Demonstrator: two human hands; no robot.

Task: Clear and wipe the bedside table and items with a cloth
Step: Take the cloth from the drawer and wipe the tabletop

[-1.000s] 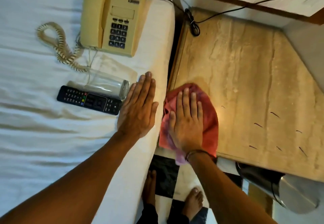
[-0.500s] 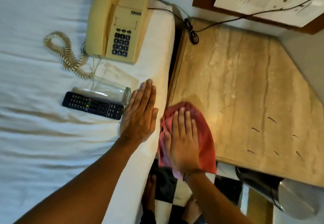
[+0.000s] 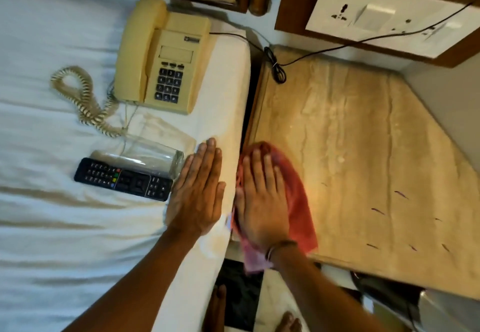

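Right hand (image 3: 259, 202) presses red cloth (image 3: 298, 202) on the table (image 3: 363, 150).
Its palm hides much of the cloth, whose corner hangs off the table's near edge. Left hand (image 3: 197, 191) lies flat on the bed (image 3: 52, 228); both grips apart, fingers straight.

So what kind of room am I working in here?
Most likely a hotel bedroom: a bed with white sheets, a cream corded telephone and a TV remote lying on it, and a stone-topped bedside table alongside, below a wall socket panel.
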